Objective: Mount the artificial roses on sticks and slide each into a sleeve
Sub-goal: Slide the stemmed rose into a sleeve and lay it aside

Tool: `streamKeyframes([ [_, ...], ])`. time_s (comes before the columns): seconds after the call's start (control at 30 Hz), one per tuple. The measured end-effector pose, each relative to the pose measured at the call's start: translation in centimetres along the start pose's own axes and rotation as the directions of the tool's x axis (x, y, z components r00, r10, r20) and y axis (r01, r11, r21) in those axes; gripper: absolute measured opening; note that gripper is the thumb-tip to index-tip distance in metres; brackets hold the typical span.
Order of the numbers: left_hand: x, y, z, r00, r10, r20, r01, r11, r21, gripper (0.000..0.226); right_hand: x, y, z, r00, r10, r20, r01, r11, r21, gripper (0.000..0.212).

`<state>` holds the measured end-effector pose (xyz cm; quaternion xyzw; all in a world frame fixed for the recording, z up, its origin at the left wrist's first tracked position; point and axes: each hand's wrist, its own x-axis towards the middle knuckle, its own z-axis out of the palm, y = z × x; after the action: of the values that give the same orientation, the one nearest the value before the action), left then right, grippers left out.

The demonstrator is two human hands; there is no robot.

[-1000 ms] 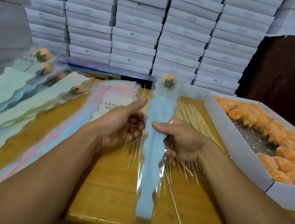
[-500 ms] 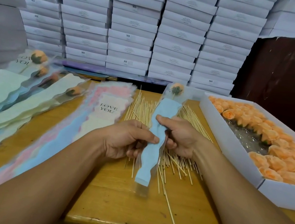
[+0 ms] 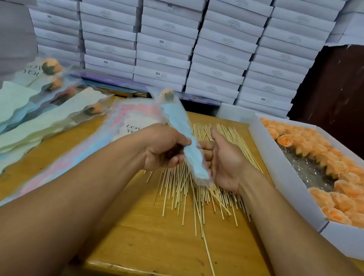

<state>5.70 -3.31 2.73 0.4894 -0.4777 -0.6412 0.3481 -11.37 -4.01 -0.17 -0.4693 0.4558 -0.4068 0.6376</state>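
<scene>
bare table [image 3: 152,248] lies open nearest the person (one stray stick [image 3: 212,268]); sleeves [image 3: 21,125] crowd left, rose box [image 3: 289,180] right.

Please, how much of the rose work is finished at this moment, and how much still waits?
Done: several sleeved roses lie at the table's left. In hand: the left hand grips a blue sleeve with a rose at its top; the right hand is beside it. Left: many loose roses in the white box and many bare sticks.
</scene>
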Motion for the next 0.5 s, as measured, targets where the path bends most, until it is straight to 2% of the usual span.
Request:
streamKeyframes([
  [0.13, 0.0, 1.4, 0.7, 0.997, -0.069, -0.030, 0.062, 0.981, -0.185, 0.021, -0.3, -0.1, 0.0, 0.999, 0.033, 0.017, -0.033, 0.999, 0.009, 0.064],
  [0.27, -0.3, 3.3, 0.8, 0.997, -0.050, -0.055, 0.034, 0.965, -0.260, 0.026, -0.1, -0.1, -0.1, 1.000, -0.006, -0.022, 0.005, 0.998, -0.062, 0.069],
  [0.4, -0.5, 5.1, -0.4, 0.994, 0.010, -0.105, -0.025, 0.990, -0.138, 0.025, -0.2, -0.2, -0.2, 1.000, -0.014, -0.018, 0.013, 0.997, -0.070, 0.068],
  [0.5, -0.3, 6.1, -2.9, 0.993, -0.014, -0.117, 0.010, 0.999, -0.038, 0.019, -0.3, -0.4, -0.4, 1.000, -0.024, -0.007, 0.023, 0.998, -0.063, 0.068],
])
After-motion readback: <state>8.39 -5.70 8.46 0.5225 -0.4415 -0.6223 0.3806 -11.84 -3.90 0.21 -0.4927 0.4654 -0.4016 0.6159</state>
